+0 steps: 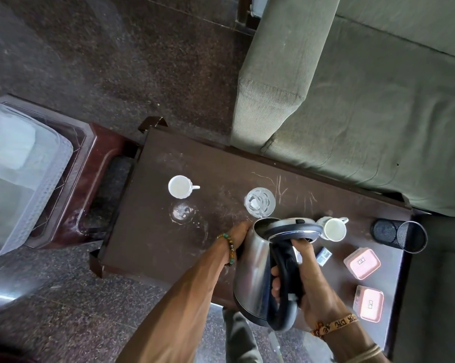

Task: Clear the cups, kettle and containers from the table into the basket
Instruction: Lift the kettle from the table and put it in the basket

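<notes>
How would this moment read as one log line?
right hand: grips steel kettle handle | left hand: steadies kettle side | white cups: on table

A dark wooden table stands on speckled stone floor beside a green sofa.

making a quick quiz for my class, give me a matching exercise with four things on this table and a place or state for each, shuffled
Things:
1. stainless steel kettle
2. clear drinking glass
3. black mesh cup
4. pink square containers

Places or states:
A. lying on its side
B. held by the handle in the right hand
C. two, near the table's right end
D. upright, just beyond the kettle's spout

Pairs: 1-B, 2-D, 3-A, 4-C
</notes>
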`<state>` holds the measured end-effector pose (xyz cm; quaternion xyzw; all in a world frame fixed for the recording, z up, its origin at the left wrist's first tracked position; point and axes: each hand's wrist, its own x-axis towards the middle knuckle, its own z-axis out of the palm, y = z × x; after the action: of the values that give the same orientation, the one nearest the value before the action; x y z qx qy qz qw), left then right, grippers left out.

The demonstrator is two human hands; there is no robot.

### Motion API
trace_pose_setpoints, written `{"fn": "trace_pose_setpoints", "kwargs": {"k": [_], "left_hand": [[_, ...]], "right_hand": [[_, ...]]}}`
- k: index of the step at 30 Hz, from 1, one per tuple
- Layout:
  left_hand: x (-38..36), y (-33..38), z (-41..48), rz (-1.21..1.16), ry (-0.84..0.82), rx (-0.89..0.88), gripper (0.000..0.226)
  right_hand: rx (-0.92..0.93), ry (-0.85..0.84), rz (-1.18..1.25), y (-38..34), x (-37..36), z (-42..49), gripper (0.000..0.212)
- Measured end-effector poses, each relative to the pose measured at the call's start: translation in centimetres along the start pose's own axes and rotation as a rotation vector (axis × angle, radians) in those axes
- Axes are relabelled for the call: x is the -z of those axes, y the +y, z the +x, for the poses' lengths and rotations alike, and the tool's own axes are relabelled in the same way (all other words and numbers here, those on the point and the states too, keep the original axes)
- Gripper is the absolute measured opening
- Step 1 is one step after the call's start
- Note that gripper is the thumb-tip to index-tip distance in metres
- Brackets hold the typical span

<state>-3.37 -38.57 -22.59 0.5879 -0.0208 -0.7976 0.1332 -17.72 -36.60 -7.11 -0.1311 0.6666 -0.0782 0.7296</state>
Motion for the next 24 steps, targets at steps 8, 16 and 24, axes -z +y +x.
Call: {"fn": "trace_pose_setpoints", "kwargs": {"k": [8, 16, 24], "left_hand": [[0.1, 0.0, -0.2, 0.010, 0.021, 0.018, 0.038], [0.1, 0.3, -1.0, 0.023, -0.032, 0.056, 0.041], [0.1, 0.3, -1.3, 0.046, -0.011, 0.053, 0.038]], "right_hand": [[-0.014, -0.006, 0.010, -0.8, -0.5, -0.8, 0.084], [-0.031, -0.004, 0.028, -1.4, -0.9, -1.9, 0.081], [-0.036, 0.000, 0.046, -1.6, -1.1, -2.8, 0.080]]}}
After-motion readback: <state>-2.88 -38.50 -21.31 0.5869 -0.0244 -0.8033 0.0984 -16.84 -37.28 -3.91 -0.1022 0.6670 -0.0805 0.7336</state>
